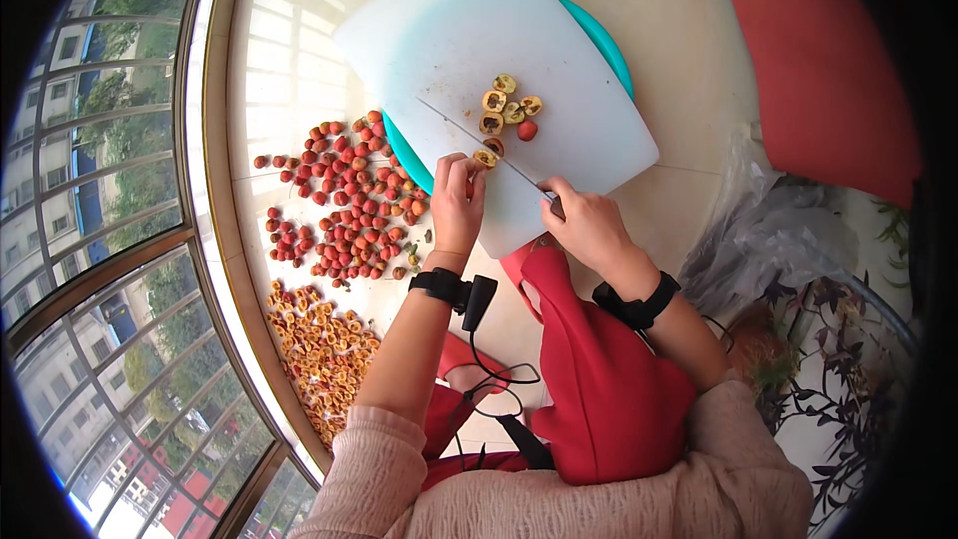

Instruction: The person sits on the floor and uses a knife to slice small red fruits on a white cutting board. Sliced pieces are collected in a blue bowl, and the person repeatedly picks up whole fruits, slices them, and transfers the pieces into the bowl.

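A white cutting board (584, 120) lies in front of me over a turquoise basin (610, 52). My right hand (587, 224) grips the dark handle of a kitchen knife (458, 127), its long thin blade reaching left across the board. At the board's near left, my left hand (458, 198) pinches a red hawthorn fruit (471, 188), mostly hidden by the fingers. Just beyond those fingertips is a cut hawthorn half (485, 158), close to the blade; another cut piece (493, 145) is against the blade. Farther up are several cut halves (492, 123) and one whole hawthorn (527, 130).
Many whole red hawthorns (359, 202) cover the tile floor at left, with cut pieces (322, 344) spread nearer me. A barred window (112, 165) borders the left side. To the right are a clear plastic bag (778, 239), dark-leaved plants (838, 382) and a red surface (823, 60).
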Available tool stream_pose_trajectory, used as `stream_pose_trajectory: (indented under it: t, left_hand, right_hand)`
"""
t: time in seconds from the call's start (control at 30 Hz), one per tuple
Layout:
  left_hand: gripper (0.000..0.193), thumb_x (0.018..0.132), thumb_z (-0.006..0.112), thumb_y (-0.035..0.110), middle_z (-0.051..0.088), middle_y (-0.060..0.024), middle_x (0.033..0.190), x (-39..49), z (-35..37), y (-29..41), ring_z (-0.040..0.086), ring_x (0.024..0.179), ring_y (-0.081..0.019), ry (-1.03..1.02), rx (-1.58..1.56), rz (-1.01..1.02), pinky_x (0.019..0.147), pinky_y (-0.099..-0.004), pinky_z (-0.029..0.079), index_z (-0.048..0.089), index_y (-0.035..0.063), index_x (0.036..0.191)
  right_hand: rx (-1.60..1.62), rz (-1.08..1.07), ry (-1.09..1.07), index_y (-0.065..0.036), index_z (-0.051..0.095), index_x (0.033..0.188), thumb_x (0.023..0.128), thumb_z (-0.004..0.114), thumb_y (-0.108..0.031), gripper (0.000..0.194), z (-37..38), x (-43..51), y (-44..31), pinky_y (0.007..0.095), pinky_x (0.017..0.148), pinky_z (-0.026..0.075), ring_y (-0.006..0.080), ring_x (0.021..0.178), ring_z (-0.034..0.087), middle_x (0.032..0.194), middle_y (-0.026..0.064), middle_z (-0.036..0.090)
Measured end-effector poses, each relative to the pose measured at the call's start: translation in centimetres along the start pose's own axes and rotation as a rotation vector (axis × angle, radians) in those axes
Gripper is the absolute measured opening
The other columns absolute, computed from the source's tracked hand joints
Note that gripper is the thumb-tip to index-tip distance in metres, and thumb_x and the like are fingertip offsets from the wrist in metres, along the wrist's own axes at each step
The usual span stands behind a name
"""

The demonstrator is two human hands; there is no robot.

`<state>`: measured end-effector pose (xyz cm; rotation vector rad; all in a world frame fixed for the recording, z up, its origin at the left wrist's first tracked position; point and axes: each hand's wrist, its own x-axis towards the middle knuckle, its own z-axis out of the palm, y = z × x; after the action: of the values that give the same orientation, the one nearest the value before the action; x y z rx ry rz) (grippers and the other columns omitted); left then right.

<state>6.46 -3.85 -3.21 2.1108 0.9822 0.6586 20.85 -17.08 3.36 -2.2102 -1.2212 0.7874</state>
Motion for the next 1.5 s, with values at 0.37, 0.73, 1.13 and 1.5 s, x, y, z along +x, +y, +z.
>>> stream_pose_trajectory:
  t: [0.37, 0.73, 1.13, 1.5]
  left_hand:
    - [0.014, 0.082, 0.066, -0.001, 0.055, -0.009, 0.097, 0.6, 0.2, 0.0, 0.059, 0.079, -0.0254, -0.001, -0.014, -0.041, 0.065, -0.0331, 0.051, 0.059, 0.0043, 0.093]
    - [0.028, 0.098, 0.059, 0.028, 0.059, -0.0009, 0.078, 0.1, -3.2, 1.5, 0.051, 0.061, -0.0059, 0.005, -0.456, -0.625, 0.055, -0.0211, 0.043, 0.062, 0.0004, 0.095]
    - [0.027, 0.086, 0.072, 0.017, 0.049, -0.0015, 0.068, 1.6, -1.8, 1.9, 0.047, 0.061, -0.0119, -0.062, -0.163, -0.42, 0.058, -0.0274, 0.043, 0.058, 0.0024, 0.104]
    - [0.027, 0.091, 0.069, 0.018, 0.053, -0.0009, 0.071, 2.7, -0.2, 1.7, 0.048, 0.061, -0.0088, -0.122, -0.181, -0.495, 0.057, -0.0249, 0.043, 0.055, 0.0013, 0.107]
  right_hand:
    - [-0.037, -0.003, 0.098, -0.007, 0.061, 0.103, 0.089, 0.06, -0.02, 0.018, 0.8, 1.0, -0.3, 0.0444, 0.059, 0.052, 0.033, 0.063, 0.066, 0.066, 0.0122, 0.066]
    - [0.027, -0.043, -0.013, -0.011, 0.062, 0.108, 0.089, 0.062, -0.019, 0.02, -0.4, -1.0, -0.4, 0.0397, 0.058, 0.051, 0.0286, 0.063, 0.066, 0.067, 0.0097, 0.066]
    - [-0.009, 0.023, 0.075, -0.01, 0.061, 0.109, 0.089, 0.062, -0.02, 0.022, -0.4, -1.6, 0.1, 0.0412, 0.06, 0.052, 0.0314, 0.066, 0.067, 0.071, 0.0118, 0.067]
    - [-0.054, -0.006, 0.151, -0.008, 0.063, 0.104, 0.089, 0.061, -0.022, 0.021, 0.8, 1.3, 0.0, 0.0431, 0.061, 0.053, 0.033, 0.065, 0.067, 0.07, 0.0138, 0.068]
